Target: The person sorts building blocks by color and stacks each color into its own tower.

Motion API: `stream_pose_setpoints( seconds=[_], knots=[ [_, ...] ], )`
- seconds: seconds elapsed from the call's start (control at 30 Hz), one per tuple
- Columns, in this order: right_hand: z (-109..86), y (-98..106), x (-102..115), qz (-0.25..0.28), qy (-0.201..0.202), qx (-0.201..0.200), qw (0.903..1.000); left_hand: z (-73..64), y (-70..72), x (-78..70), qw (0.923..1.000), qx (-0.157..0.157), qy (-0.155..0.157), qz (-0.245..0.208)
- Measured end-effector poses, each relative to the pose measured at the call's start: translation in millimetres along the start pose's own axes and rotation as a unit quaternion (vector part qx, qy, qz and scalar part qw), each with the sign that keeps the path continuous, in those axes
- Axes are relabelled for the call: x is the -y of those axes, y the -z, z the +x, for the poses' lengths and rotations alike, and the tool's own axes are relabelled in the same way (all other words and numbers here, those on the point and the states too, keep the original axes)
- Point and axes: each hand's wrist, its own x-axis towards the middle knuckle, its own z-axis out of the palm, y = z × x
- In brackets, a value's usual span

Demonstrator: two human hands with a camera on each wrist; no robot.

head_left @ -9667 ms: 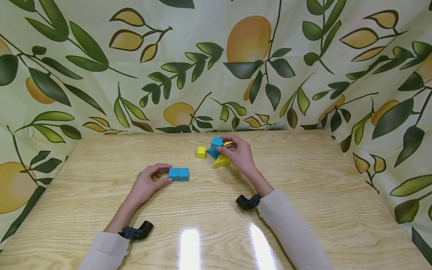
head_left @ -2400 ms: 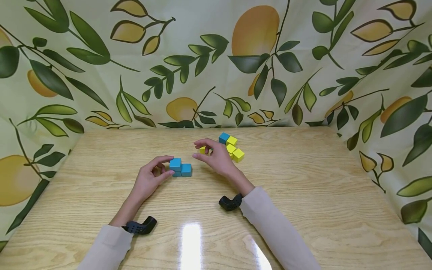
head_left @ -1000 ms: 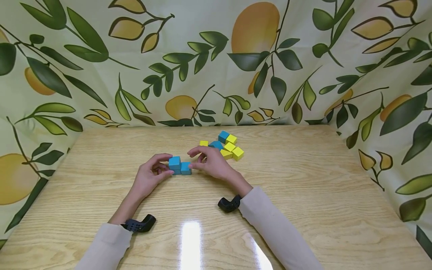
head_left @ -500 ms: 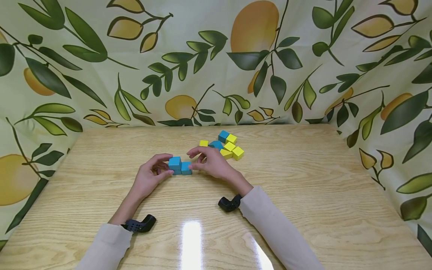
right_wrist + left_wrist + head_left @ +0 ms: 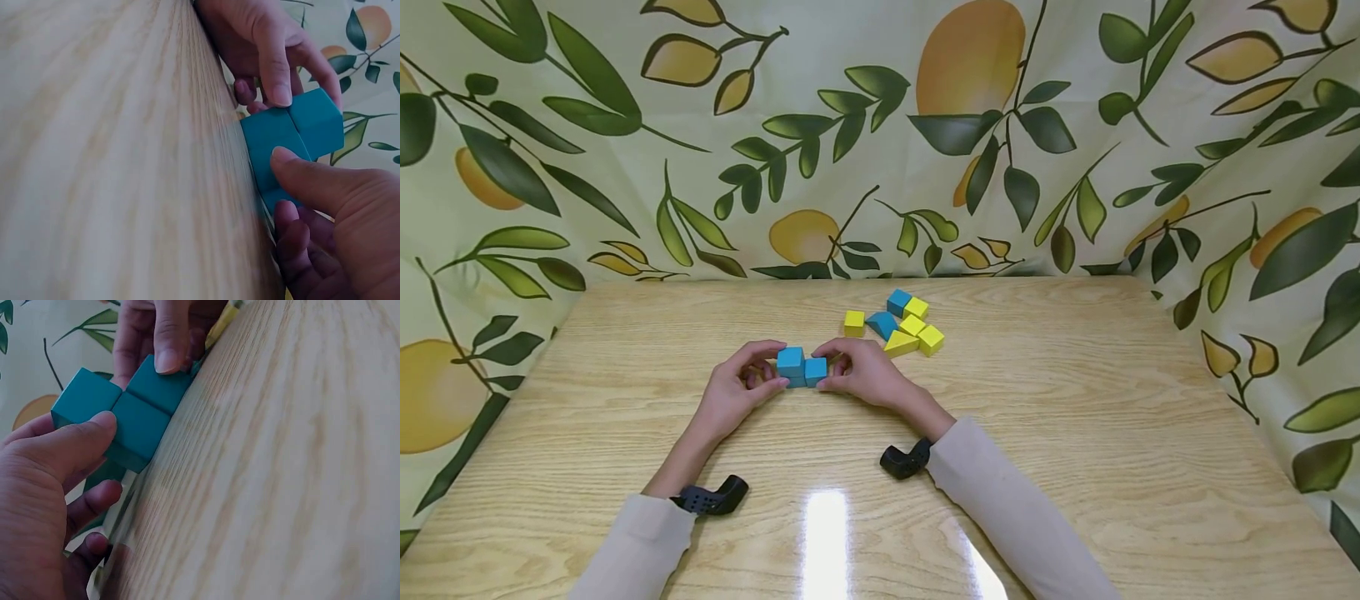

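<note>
Left grip — stacked blue cubes

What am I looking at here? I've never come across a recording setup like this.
No machine here, only bare-handed human work. The wide picture comes from a camera on the head; the close-ups come from the left wrist camera and the right wrist camera. On the wooden table, the left hand holds a stack of two blue cubes, while the right hand pinches a single blue cube beside it. Just beyond lie loose yellow and blue blocks.
</note>
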Motion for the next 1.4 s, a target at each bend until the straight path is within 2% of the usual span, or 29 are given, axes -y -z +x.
stream_pose_setpoints(
  seconds=[0.57,0.8,1.0,1.4],
  knots=[
    [-0.3,-8.2,-4.4,0.026,-0.001,-0.031,0.9992,1.5,-0.6,-1.5,0.9999,-0.001,0.004,0.013],
    [0.3,-8.9,-5.4,0.026,0.001,-0.03,0.9992,1.4,-1.1,-0.6,0.9997,-0.007,0.01,0.021],
    [0.6,-8.6,-4.7,0.033,-0.002,-0.027,0.9991,2.5,-2.1,-0.9,0.9993,-0.01,0.003,0.036],
    [-0.1,-7.3,-3.1,0.036,-0.002,-0.02,0.9992,1.4,-0.1,1.0,0.9998,-0.003,-0.002,0.022]
  ],
)
